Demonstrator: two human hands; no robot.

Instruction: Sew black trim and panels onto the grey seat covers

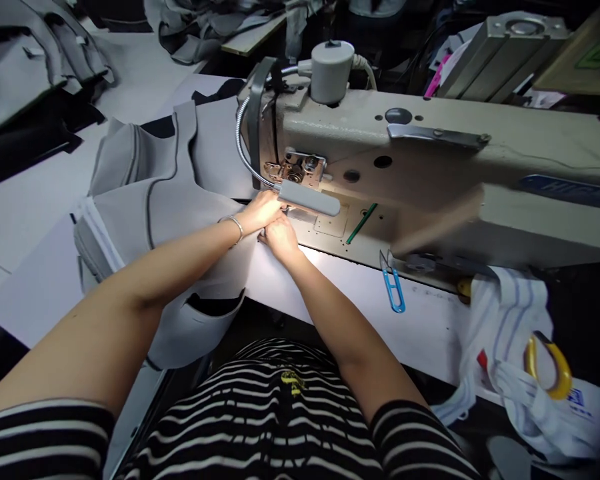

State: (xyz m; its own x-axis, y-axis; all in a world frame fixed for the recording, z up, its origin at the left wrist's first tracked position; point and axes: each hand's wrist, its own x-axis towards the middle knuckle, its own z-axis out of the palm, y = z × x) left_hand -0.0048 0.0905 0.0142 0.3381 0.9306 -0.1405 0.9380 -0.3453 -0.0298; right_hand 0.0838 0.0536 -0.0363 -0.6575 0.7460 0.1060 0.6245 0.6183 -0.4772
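Where the lamplight falls, at the needle end of the sewing machine (340, 127), the grey fabric piece (205, 200) has its right-hand edge beneath two hands; its bulk spreads leftward, folds sagging past the near edge of the table.

Handling, as judged: edge best kept flat and aligned between the hands, guided rather than pulled; fingertips well clear of the needle area; the heavy left-hand folds eased up onto the table, lest their weight drag the edge askew.

Left hand (261, 211): one, palm down, fingers partly curled, reaching in under the lamp; tips hidden, so whether it pinches or merely presses cannot be told. Bracelet (238, 229) at the wrist.

Right hand (281, 238): one, just beside the left and nearer the body, fingers folded under at the fabric's edge; a grip seems likely, but the contact is out of sight.

Lamp (309, 198): one, grey, on a flexible metal neck, directly above the hands.

Green stick (362, 223): one, slim, on the machine bed.

Thread snips (393, 287): one pair, blue, tips over the bed, handles on the white tabletop (430, 333).

Striped webbing (510, 307): white and blue, heaped at far right, a yellow handle (563, 380) upon it.
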